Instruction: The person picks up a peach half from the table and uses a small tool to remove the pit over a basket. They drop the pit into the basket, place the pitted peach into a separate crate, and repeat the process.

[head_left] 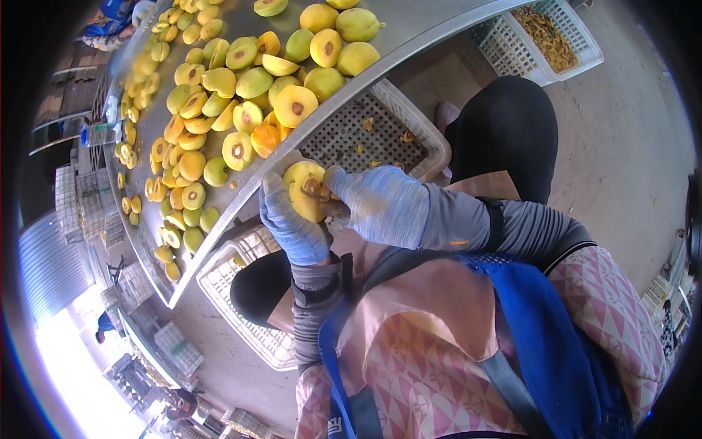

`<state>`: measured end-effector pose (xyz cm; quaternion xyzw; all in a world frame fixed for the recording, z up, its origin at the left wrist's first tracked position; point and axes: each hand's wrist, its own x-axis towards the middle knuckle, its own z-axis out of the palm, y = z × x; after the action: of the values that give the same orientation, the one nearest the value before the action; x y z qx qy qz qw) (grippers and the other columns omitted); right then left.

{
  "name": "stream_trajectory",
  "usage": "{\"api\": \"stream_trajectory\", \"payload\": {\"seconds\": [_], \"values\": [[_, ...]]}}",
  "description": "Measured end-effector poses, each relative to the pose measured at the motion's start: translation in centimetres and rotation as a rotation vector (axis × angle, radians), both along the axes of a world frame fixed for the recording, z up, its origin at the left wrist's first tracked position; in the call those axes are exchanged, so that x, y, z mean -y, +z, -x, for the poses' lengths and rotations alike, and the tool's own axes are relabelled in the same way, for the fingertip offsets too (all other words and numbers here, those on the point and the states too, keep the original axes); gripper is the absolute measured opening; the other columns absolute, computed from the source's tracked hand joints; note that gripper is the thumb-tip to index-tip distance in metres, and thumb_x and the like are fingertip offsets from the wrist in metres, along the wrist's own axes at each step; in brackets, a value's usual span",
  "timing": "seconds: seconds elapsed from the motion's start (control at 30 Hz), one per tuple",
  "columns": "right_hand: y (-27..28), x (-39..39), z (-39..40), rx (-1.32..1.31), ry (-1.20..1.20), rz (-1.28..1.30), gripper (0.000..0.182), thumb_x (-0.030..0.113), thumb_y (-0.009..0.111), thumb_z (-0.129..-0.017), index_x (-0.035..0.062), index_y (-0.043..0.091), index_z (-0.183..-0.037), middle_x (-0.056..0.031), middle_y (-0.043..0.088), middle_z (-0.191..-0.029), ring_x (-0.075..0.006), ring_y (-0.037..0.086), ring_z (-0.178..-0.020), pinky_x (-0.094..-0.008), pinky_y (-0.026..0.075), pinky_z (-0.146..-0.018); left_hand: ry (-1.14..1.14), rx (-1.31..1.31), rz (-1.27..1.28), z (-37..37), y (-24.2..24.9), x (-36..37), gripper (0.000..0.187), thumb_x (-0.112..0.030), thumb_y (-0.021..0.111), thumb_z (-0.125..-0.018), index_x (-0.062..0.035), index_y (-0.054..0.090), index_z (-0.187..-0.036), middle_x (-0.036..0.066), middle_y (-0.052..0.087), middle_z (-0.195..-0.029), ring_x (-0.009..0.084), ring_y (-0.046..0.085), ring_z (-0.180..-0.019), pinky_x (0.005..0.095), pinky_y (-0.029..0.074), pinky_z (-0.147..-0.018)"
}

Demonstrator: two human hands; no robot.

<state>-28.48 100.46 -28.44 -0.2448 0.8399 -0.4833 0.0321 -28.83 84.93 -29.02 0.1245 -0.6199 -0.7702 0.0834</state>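
My left hand [292,227], in a blue knitted glove, is closed around a yellow peach half [301,189] with its cut side and brown pit hollow showing. My right hand [384,205], gloved the same way, is closed with its fingertips pressed at the brown centre of that half. Something small and dark shows under the right fingers, too hidden to name. Both hands are just off the edge of a metal table [245,201]. On it lie many yellow-green peach halves [252,82], several with cut faces up, such as an orange-yellow half [295,106] near the rim.
Below the table edge stands a white plastic crate [435,150] with a few scraps inside. Another crate [585,62] at the upper right holds brown-yellow scraps. A third crate [241,322] sits by my left knee. My knees [504,132] flank the work area.
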Motion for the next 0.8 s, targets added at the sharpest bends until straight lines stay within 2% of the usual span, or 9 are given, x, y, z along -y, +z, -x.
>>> {"api": "stream_trajectory", "payload": {"seconds": [0.07,0.27,0.33,0.47,0.53,0.67,0.77,0.8], "values": [[-0.1,-0.1,0.0,-0.027,-0.019,0.022,0.031,0.023,0.064,-0.084,0.0002,0.056,-0.105,-0.0199,0.062,-0.065,-0.0368,0.064,-0.062,-0.0441,0.051,-0.056,0.003,0.012,-0.04,0.0,0.3,0.0,0.039,-0.03,0.044,-0.1,0.0036,0.057,-0.115,0.013,0.063,-0.103,0.0193,0.062,-0.09,0.0314,0.053,-0.081],[0.0,-0.3,0.3,-0.024,-0.002,0.005,0.034,0.027,0.062,-0.087,0.0004,0.056,-0.107,-0.02,0.062,-0.066,-0.0364,0.064,-0.061,-0.0448,0.051,-0.056,-0.038,0.016,0.123,0.1,0.7,0.4,0.039,-0.031,0.045,-0.099,0.003,0.058,-0.114,0.013,0.063,-0.104,0.0196,0.062,-0.09,0.0314,0.053,-0.081],[0.1,-0.4,0.4,-0.014,0.044,-0.039,0.035,0.028,0.062,-0.087,0.0003,0.056,-0.108,-0.0198,0.063,-0.066,-0.0364,0.064,-0.062,-0.0451,0.051,-0.056,-0.112,0.115,0.111,0.3,0.8,0.7,0.051,-0.041,0.04,-0.099,0.0047,0.062,-0.109,0.013,0.064,-0.1,0.0189,0.06,-0.086,0.0308,0.051,-0.08],[0.3,-0.2,0.5,0.051,0.056,-0.072,0.035,0.028,0.062,-0.087,0.0006,0.055,-0.108,-0.0199,0.063,-0.066,-0.0367,0.064,-0.061,-0.0452,0.051,-0.056,-0.096,0.012,0.22,0.3,0.8,0.1,0.041,-0.035,0.048,-0.098,0.0012,0.057,-0.115,0.012,0.063,-0.104,0.0191,0.062,-0.091,0.0316,0.053,-0.079],[-0.1,0.0,0.3,0.057,-0.012,-0.042,0.034,0.027,0.062,-0.086,0.001,0.055,-0.107,-0.02,0.062,-0.065,-0.037,0.064,-0.061,-0.0456,0.051,-0.056,-0.024,0.179,-0.248,0.1,2.1,-1.0,0.042,-0.037,0.051,-0.096,0.0003,0.056,-0.115,0.012,0.063,-0.101,0.019,0.062,-0.087,0.0309,0.054,-0.076],[0.1,0.2,0.3,0.093,0.051,-0.064,0.034,0.027,0.062,-0.086,0.0012,0.055,-0.106,-0.0204,0.062,-0.066,-0.0371,0.064,-0.062,-0.046,0.051,-0.057,-0.014,0.171,-0.164,-0.3,1.5,-0.3,0.043,-0.038,0.052,-0.096,0.0004,0.057,-0.115,0.012,0.063,-0.098,0.0193,0.063,-0.083,0.0302,0.054,-0.074],[0.4,-0.1,0.5,-0.014,0.056,-0.026,0.033,0.027,0.062,-0.086,0.0013,0.055,-0.106,-0.0205,0.063,-0.067,-0.0371,0.064,-0.063,-0.0462,0.051,-0.057,0.019,0.097,-0.071,-0.1,1.4,-0.9,0.041,-0.036,0.052,-0.097,0.0015,0.058,-0.112,0.011,0.064,-0.095,0.0191,0.063,-0.081,0.03,0.054,-0.072],[0.6,-0.1,0.5,0.055,0.064,-0.045,0.033,0.027,0.062,-0.087,0.0016,0.055,-0.106,-0.0204,0.063,-0.066,-0.037,0.064,-0.062,-0.046,0.051,-0.057,0.065,0.069,-0.004,-0.1,1.3,-1.0,0.04,-0.035,0.052,-0.097,0.002,0.059,-0.11,0.011,0.064,-0.095,0.0186,0.063,-0.081,0.0296,0.054,-0.072]]}}
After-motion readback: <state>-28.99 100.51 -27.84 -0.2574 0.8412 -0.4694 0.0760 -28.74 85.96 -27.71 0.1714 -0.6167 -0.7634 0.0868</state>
